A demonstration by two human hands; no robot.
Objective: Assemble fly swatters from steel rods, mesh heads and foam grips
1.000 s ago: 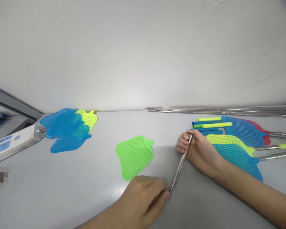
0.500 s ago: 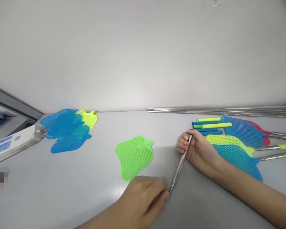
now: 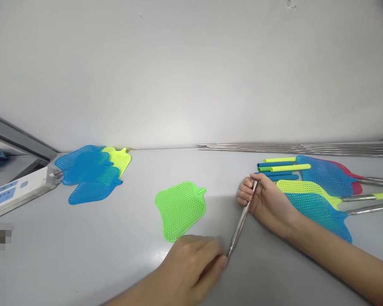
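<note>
A shiny telescopic metal rod (image 3: 240, 225) slants over the table between my two hands. My right hand (image 3: 272, 206) has its fingers and thumb closed round the upper end. At the lower end, my left hand (image 3: 193, 261) pinches the thin tip between thumb and fingers, though the exact contact is partly hidden. A bright green fly swatter head (image 3: 182, 211) lies flat just beyond my left hand, its short socket towards the right. It is separate from the rod.
Blue swatter heads (image 3: 89, 174) and a yellow one (image 3: 123, 159) overlap at left, beside a power strip (image 3: 19, 193). Right of my right hand lie coloured tubes (image 3: 290, 168) and swatters with metal handles (image 3: 319, 212). Long thin rods (image 3: 293, 148) line the wall.
</note>
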